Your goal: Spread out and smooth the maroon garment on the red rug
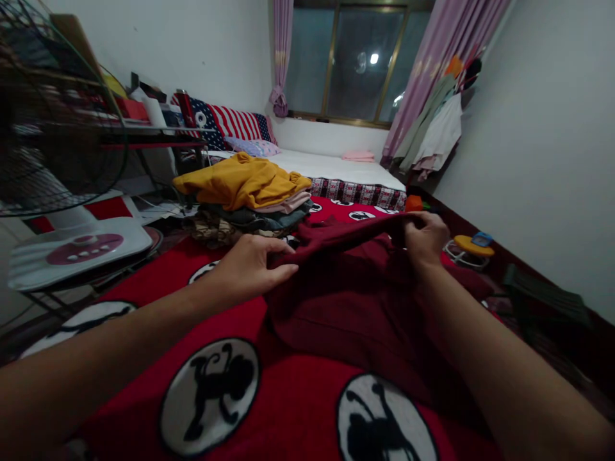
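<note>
A dark maroon garment [350, 301] lies bunched on a red blanket [283, 416] printed with white circles. My left hand [252, 264] pinches its upper edge at the left. My right hand [425, 235] grips the same edge at the right, lifting it a little so the cloth stretches between both hands. Behind the garment sits a pile of clothes [250, 205] with a mustard-yellow piece [243, 180] on top.
A standing fan [57, 121] and its white base [77, 250] are at the left, by a cluttered shelf [144, 121]. A white-sheeted bed [336, 168] with pillows lies under the window. Clothes hang [432, 128] at the right wall; a small yellow stool [473, 246] stands nearby.
</note>
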`<act>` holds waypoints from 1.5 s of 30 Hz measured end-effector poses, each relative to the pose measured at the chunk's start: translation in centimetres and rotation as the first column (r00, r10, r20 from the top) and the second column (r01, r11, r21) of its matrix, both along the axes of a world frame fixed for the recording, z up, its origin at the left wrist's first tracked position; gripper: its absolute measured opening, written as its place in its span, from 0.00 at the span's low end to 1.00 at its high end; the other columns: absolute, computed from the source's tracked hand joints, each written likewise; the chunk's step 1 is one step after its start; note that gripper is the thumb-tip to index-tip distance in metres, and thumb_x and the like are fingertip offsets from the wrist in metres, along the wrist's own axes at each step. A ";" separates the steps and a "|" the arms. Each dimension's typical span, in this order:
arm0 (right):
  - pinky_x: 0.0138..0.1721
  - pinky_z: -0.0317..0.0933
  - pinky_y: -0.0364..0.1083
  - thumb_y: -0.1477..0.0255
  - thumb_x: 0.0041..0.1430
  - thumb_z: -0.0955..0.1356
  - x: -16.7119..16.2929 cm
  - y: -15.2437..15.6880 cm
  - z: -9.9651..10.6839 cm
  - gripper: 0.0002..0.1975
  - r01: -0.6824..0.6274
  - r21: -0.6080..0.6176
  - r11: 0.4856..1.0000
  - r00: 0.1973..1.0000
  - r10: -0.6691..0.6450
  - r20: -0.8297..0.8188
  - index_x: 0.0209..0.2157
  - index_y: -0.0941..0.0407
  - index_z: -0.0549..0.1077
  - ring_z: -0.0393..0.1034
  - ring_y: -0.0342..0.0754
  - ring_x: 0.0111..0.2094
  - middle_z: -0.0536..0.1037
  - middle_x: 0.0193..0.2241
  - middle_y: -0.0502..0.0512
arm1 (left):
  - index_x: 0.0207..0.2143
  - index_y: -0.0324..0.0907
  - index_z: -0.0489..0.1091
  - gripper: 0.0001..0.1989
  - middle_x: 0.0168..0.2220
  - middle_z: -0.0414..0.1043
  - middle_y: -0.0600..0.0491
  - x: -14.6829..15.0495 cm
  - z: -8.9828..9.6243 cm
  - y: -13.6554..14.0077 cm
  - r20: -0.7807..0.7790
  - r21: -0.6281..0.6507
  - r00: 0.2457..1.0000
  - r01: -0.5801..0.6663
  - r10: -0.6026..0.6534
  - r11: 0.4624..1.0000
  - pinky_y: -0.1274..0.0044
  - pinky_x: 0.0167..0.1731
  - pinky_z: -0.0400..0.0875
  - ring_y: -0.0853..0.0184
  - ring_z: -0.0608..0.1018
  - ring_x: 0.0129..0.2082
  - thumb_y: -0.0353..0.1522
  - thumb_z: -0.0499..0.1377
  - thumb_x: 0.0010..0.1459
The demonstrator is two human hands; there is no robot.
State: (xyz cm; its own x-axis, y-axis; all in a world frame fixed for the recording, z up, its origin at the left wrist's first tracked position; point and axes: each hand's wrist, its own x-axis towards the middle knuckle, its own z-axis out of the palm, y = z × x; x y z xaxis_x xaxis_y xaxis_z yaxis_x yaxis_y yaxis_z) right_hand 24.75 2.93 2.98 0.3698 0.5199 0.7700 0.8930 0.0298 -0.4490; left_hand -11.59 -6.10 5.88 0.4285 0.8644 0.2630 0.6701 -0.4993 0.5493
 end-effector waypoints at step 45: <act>0.33 0.60 0.45 0.62 0.56 0.67 -5.9 4.9 -5.0 0.12 0.069 -0.521 0.851 0.993 -0.009 0.117 0.34 0.53 0.79 0.74 0.53 0.35 0.80 0.31 0.56 | 0.52 0.39 0.67 0.17 0.60 0.60 0.40 11.9 -11.7 6.4 -0.141 0.222 0.990 0.039 -0.007 0.974 0.60 0.63 0.53 0.51 0.61 0.63 0.30 0.53 0.61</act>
State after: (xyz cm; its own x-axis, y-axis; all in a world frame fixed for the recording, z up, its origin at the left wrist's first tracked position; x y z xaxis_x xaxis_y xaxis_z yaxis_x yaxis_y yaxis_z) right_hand 18.84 7.83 -2.00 0.3302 0.8437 0.4232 0.9315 -0.2189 -0.2903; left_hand 0.29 0.31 -5.87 0.4934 0.7798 0.3852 0.7186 -0.6150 0.3246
